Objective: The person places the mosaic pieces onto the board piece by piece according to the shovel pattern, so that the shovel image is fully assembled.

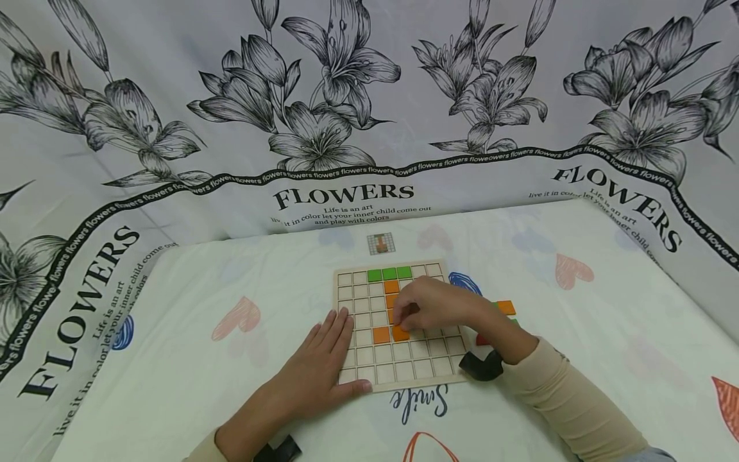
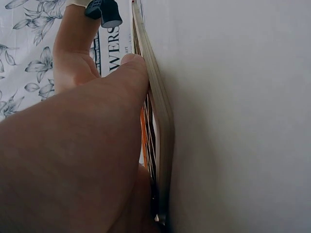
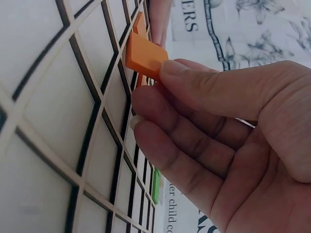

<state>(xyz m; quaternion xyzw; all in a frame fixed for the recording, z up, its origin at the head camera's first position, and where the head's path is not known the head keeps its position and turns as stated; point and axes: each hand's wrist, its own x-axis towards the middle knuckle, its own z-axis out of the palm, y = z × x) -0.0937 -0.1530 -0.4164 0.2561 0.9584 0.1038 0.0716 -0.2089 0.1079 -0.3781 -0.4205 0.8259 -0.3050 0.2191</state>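
Note:
A wooden grid board point(image 1: 424, 371) lies flat on the table. Three green tiles point(image 1: 389, 274) fill part of its far row, and orange tiles point(image 1: 391, 286) run down a column below them, with another orange tile point(image 1: 381, 335) at the left. My right hand point(image 1: 435, 305) pinches an orange square tile point(image 3: 146, 54) between thumb and fingers; in the right wrist view it stands tilted, its lower edge at the grid. My left hand point(image 1: 314, 359) rests with straight fingers along the board's left edge, the thumb near its front corner.
A small pattern card point(image 1: 380, 243) lies beyond the board. Right of the board, partly behind my right forearm, are loose tiles, among them an orange one point(image 1: 505, 308) and a red one point(image 1: 482, 340). A flower-printed cloth point(image 1: 346, 147) hangs behind the table.

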